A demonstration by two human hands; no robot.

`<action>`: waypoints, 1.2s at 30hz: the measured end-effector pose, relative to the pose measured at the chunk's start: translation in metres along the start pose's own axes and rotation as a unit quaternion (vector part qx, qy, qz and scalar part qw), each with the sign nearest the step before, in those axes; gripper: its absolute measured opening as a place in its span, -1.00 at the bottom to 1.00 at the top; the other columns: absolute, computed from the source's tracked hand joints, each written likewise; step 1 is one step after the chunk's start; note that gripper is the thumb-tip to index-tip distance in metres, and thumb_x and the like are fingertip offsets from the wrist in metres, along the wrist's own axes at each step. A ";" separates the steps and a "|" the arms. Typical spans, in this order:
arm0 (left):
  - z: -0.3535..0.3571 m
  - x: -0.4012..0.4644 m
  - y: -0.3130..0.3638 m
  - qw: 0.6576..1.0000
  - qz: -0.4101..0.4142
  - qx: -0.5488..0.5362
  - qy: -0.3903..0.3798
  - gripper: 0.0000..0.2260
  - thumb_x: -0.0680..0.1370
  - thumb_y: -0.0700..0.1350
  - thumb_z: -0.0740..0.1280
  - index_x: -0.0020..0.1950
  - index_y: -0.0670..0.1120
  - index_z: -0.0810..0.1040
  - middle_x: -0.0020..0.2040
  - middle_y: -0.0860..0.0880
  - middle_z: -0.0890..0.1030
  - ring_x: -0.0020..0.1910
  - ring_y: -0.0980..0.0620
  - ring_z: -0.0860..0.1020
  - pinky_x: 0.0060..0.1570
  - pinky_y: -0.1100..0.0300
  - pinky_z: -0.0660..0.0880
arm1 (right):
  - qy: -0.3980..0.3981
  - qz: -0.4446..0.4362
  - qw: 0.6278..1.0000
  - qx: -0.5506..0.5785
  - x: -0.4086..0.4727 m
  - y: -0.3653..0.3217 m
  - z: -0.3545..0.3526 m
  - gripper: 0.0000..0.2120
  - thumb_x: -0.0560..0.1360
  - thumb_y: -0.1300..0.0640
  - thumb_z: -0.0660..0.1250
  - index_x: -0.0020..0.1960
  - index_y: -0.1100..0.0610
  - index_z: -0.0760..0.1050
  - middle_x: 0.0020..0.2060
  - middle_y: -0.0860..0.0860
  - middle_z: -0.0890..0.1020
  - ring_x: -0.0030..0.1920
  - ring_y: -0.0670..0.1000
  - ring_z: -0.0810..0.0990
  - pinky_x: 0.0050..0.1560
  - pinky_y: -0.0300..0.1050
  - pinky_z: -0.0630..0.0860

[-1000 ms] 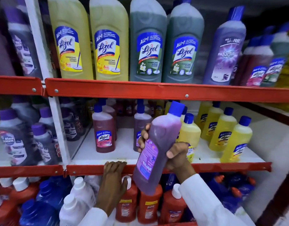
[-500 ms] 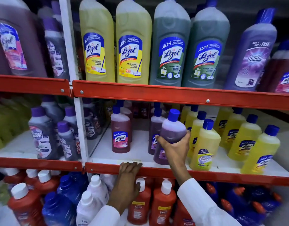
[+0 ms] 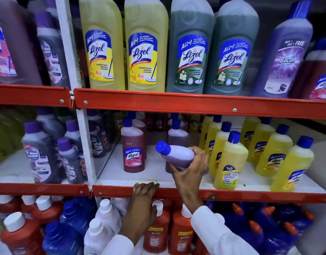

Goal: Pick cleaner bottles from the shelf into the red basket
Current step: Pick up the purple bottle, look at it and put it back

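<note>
Your right hand (image 3: pixel 190 173) has its fingers (image 3: pixel 199 152) wrapped around a small purple plastic cleaner bottle with a blue screw cap (image 3: pixel 177 156), thumb on the near side, the rest curled over the top. The bottle's tipped way over, nearly on its side, cap pointing off toward 10 o'clock, and it sits over the white middle shelf (image 3: pixel 155 173) rather than standing on it. Can't quite tell whether its base is touching the shelf, your hand covers that bit.

Just behind it at 12 o'clock there's another purple bottle (image 3: pixel 177 135) standing upright. At 9 o'clock from your grip, a little apart, stands a dark red Lizol bottle with a pink label (image 3: pixel 133 150). At 3 o'clock, just beside your knuckles, is a yellow Bactin floor cleaner bottle with a blue cap (image 3: pixel 230 162), with more yellow bottles lined up behind and to the right of it.

Your left hand (image 3: pixel 143 205) isn't holding anything: it's laid flat with the fingers hooked over the red metal front rail of the middle shelf (image 3: pixel 232 195), at about 7 o'clock from the held bottle. Below it are orange-red bottles with white caps (image 3: pixel 156 229) on the bottom shelf. Up top, big yellow Lizol bottles (image 3: pixel 103 43) and grey-green ones (image 3: pixel 191 45) stand in a row.
</note>
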State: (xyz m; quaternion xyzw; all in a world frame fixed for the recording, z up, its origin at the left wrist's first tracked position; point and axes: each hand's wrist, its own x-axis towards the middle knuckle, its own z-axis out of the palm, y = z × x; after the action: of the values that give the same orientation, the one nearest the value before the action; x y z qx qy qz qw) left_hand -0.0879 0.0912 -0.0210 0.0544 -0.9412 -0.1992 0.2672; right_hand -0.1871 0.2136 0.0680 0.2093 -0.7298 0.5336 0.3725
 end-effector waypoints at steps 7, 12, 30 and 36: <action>-0.003 0.000 0.001 1.000 -0.012 0.004 -0.019 -0.35 0.32 -0.12 0.33 0.42 0.01 0.34 0.38 -0.03 0.47 0.35 -0.07 0.35 0.50 0.04 0.00 | -0.050 0.143 0.982 0.113 0.020 -0.005 -0.008 -0.16 0.18 0.07 0.69 0.29 0.21 0.31 0.09 0.05 0.47 0.05 0.04 0.49 -0.13 -0.56 0.39; -0.003 0.000 0.002 0.999 -0.015 0.011 -0.027 -0.36 0.32 -0.11 0.34 0.41 0.00 0.35 0.36 -0.04 0.48 0.34 -0.09 0.37 0.51 -0.09 0.05 | -0.104 0.175 0.975 0.086 0.027 -0.004 -0.007 -0.18 0.19 0.01 0.68 0.25 0.24 0.31 0.10 0.09 0.52 0.06 0.07 0.53 -0.04 -0.21 0.47; -0.002 -0.001 0.025 0.996 -0.043 0.076 0.010 -0.51 0.40 -0.05 0.36 0.33 0.01 0.42 0.31 -0.03 0.52 0.30 -0.09 0.39 0.43 -0.09 0.23 | -0.176 0.182 0.964 0.076 0.010 0.018 -0.015 -0.05 0.17 -0.11 0.67 0.38 0.14 0.27 0.27 0.06 0.50 0.23 0.06 0.52 0.17 -0.04 0.60; 0.023 0.007 0.088 0.994 0.067 0.010 0.088 -0.76 0.46 -0.13 0.35 0.13 -0.05 0.55 0.08 -0.04 0.60 0.09 -0.07 0.51 0.14 0.02 0.49 | 0.021 0.102 0.991 0.079 0.000 0.052 -0.080 -0.67 0.41 0.15 0.50 0.12 0.05 0.48 -0.04 0.03 0.58 -0.03 0.04 0.56 -0.01 0.16 0.56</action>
State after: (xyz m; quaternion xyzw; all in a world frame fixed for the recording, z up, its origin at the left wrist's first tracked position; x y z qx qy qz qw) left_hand -0.1053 0.1782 -0.0001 0.0110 -0.9175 -0.1654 0.3616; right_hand -0.1980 0.3066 0.0475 0.1514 -0.6946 0.6293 0.3142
